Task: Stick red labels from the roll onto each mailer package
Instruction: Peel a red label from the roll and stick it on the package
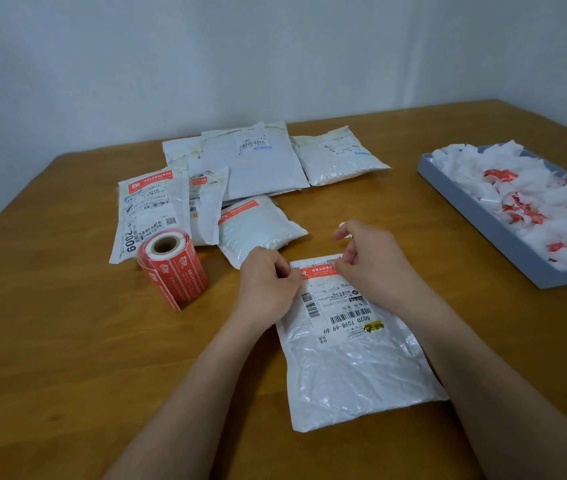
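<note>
Left hand (266,282) and right hand (367,258) each pinch an end of a red rectangular paper label (316,272), pressed between their grips onto a white plastic mailer package (355,362) on the wooden table (67,358).

Both our hands meet, fingers curled.

Our left hand (268,278) and right hand (368,258) sit close together ahead of us, forearms angled inward, fingertips of each pinching down, right index finger raised.

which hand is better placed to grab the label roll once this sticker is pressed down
Left, probably. The left hand sits at the near end of the red label on the front mailer, and the label roll stands just to its left. The right hand would have to cross over.
</note>
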`<move>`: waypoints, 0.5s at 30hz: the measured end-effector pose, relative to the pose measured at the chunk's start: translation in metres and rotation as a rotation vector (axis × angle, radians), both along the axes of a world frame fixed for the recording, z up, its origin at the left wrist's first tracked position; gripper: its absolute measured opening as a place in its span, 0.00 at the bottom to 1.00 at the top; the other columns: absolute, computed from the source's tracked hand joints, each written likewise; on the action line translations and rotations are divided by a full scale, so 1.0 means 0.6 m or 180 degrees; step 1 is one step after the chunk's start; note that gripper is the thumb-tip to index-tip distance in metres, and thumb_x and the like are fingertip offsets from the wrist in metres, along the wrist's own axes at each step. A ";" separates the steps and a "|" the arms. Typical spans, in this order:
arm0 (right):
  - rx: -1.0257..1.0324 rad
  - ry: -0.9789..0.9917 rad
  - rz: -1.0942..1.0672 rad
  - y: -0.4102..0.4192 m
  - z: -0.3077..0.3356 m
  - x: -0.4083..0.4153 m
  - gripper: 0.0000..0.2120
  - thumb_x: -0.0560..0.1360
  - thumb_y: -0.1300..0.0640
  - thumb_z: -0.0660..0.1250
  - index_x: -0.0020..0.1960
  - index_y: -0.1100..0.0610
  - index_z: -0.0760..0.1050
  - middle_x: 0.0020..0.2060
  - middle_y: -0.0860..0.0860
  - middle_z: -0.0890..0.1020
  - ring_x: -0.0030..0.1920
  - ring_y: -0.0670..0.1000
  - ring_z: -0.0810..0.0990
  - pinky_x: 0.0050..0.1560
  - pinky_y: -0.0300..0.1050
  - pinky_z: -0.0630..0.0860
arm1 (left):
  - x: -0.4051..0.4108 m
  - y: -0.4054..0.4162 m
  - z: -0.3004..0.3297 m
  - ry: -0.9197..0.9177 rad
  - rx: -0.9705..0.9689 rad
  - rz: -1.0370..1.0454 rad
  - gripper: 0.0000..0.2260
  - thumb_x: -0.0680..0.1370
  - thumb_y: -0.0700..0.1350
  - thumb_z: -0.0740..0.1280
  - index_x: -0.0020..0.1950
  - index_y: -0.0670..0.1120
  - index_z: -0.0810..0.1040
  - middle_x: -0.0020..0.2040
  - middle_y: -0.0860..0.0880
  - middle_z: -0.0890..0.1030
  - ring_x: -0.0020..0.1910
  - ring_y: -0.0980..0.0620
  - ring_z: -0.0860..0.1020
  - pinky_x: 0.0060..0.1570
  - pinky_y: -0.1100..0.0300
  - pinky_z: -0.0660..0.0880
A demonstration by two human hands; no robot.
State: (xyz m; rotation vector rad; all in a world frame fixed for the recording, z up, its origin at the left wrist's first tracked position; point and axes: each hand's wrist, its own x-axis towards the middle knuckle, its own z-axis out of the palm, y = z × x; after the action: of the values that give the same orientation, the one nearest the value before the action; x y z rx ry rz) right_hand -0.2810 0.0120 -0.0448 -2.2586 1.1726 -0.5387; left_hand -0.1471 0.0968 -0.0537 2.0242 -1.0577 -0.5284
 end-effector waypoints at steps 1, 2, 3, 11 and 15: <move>0.0001 -0.0001 -0.0001 0.000 0.000 0.000 0.15 0.74 0.60 0.71 0.59 0.53 0.72 0.38 0.48 0.77 0.38 0.42 0.75 0.34 0.32 0.66 | 0.000 0.000 0.000 -0.0012 0.0005 -0.0005 0.12 0.77 0.41 0.69 0.34 0.47 0.75 0.50 0.49 0.77 0.41 0.57 0.73 0.33 0.72 0.65; 0.0005 -0.0007 0.0002 0.000 -0.001 0.000 0.15 0.74 0.61 0.71 0.58 0.53 0.72 0.38 0.48 0.77 0.38 0.43 0.75 0.34 0.32 0.66 | -0.001 0.000 0.000 -0.0015 0.0008 -0.0009 0.11 0.77 0.41 0.69 0.34 0.47 0.75 0.50 0.49 0.77 0.41 0.56 0.73 0.33 0.72 0.65; 0.0011 -0.0014 0.0005 0.001 0.000 0.000 0.15 0.74 0.61 0.71 0.58 0.53 0.72 0.38 0.48 0.77 0.38 0.43 0.75 0.34 0.32 0.66 | -0.001 0.000 0.000 -0.0015 0.0014 -0.0011 0.11 0.77 0.41 0.69 0.35 0.46 0.75 0.50 0.49 0.77 0.41 0.56 0.73 0.33 0.71 0.65; -0.0034 0.0057 0.0006 0.000 0.000 0.002 0.15 0.74 0.59 0.71 0.59 0.53 0.72 0.39 0.47 0.76 0.39 0.42 0.75 0.34 0.33 0.66 | -0.002 0.000 0.002 -0.0051 0.0029 -0.0002 0.12 0.76 0.41 0.69 0.34 0.46 0.74 0.50 0.48 0.77 0.41 0.56 0.73 0.32 0.72 0.66; -0.0027 0.0150 -0.0007 0.000 -0.001 0.004 0.16 0.75 0.59 0.70 0.60 0.53 0.72 0.40 0.47 0.77 0.39 0.42 0.75 0.35 0.33 0.68 | -0.004 -0.001 0.003 -0.0079 0.0060 0.0008 0.11 0.77 0.41 0.69 0.34 0.46 0.74 0.50 0.48 0.76 0.40 0.56 0.73 0.32 0.71 0.65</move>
State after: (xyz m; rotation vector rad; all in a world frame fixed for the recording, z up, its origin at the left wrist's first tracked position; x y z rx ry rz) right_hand -0.2785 0.0117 -0.0455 -2.2887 1.1982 -0.4947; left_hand -0.1494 0.0961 -0.0517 2.0530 -1.0685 -0.5150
